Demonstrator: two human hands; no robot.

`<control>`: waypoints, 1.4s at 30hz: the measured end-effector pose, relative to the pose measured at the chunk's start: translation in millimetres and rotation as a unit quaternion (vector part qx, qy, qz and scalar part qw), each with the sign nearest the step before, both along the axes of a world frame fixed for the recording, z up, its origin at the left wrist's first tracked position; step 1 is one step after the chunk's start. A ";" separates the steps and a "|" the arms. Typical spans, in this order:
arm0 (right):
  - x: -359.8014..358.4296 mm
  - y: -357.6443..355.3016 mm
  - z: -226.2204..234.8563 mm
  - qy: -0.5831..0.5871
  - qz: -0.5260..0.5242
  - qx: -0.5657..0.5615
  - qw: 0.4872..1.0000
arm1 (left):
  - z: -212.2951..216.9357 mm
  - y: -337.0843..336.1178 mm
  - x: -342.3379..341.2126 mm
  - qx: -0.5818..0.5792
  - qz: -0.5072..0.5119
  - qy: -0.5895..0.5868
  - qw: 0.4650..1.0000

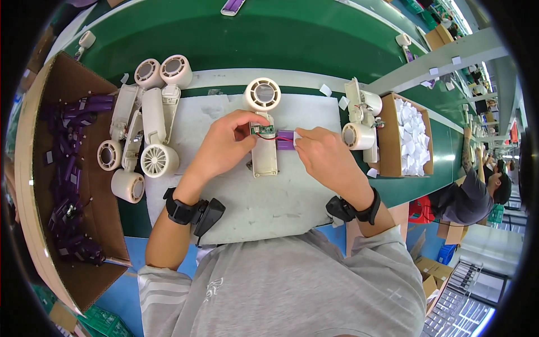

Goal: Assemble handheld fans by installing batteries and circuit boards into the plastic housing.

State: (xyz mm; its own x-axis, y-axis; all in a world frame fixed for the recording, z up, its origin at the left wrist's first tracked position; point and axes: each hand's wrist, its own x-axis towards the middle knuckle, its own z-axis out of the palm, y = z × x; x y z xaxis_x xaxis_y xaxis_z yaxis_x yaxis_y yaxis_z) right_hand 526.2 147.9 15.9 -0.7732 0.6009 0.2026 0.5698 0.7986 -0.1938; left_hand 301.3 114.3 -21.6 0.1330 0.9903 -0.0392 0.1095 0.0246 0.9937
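On the pale mat in front of me lies an open white handheld-fan housing (265, 163) with a round fan head (263, 94) at its far end. My left hand (222, 145) is closed around the housing's left side, thumb and fingers at a small green circuit board (262, 129). Red wires (268, 137) run from the board to a purple battery pack (285, 140) just right of the housing. My right hand (327, 157) pinches the pack's right end, where a small white pad (297, 140) shows at the fingertips.
At left stands a cardboard box (106, 224) of purple battery packs. Several white fan bodies (152, 115) lie beside it. More fan parts (359, 135) sit at right, next to a box (391, 137) of white pads. Beyond runs a green belt (303, 45); another person (474, 188) works far right.
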 end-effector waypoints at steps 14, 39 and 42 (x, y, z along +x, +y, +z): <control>1.6 1.8 0.5 0.049 -0.129 -0.068 0.988 | -5.7 2.6 -0.4 0.003 0.008 0.013 1.000; 2.2 17.5 10.8 0.121 -0.061 -0.553 0.822 | -2.5 0.9 0.0 0.187 0.034 0.176 0.966; 1.2 17.0 15.3 0.192 -0.083 -0.715 0.667 | -0.5 2.3 -2.6 0.191 0.024 0.192 0.962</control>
State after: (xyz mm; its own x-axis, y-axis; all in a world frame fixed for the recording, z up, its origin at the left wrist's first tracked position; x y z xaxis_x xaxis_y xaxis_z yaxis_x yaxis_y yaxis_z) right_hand 527.4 165.0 31.2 -0.7284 0.4624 -0.5055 0.3167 -0.4271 -0.8469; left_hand 298.6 116.5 -22.1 0.1343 0.9470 0.2919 0.4785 -0.3199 0.8178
